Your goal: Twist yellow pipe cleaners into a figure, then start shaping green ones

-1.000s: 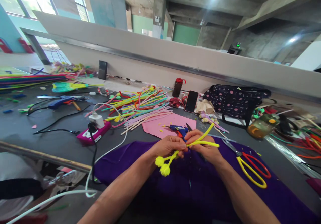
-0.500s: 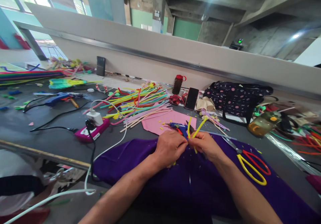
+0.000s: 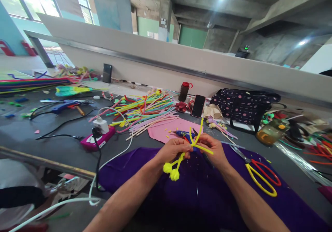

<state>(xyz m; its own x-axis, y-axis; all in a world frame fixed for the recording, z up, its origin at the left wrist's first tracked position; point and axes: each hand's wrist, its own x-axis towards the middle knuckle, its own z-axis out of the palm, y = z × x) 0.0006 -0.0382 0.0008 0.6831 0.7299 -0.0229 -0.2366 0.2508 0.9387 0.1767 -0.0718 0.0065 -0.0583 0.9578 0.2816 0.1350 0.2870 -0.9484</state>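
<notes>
My left hand [image 3: 174,149] pinches a yellow pipe cleaner piece [image 3: 193,143] where its strands cross. Two fuzzy yellow balls [image 3: 174,174] dangle below these fingers, and three loose ends fan out above and to the right. Against the crossing, my right hand [image 3: 211,148] has its fingers closed on the strands; the exact grip is partly hidden. Just behind the hands lies a blue glue gun [image 3: 184,134] on a pink sheet [image 3: 162,127]. Scissors with red and yellow handles [image 3: 259,175] rest to the right on purple cloth [image 3: 145,162].
A heap of coloured pipe cleaners [image 3: 145,110] spreads behind the pink sheet. To the left are a magenta power strip [image 3: 97,140] with cables and another glue gun [image 3: 67,105]. A phone [image 3: 197,106], bottle [image 3: 184,91], dotted bag [image 3: 243,107] and amber bottle [image 3: 272,131] stand along the back.
My left hand has turned, bringing the two yellow balls into view beneath it. The yellow strands have swung apart, one now pointing right. The camera view has shifted slightly.
</notes>
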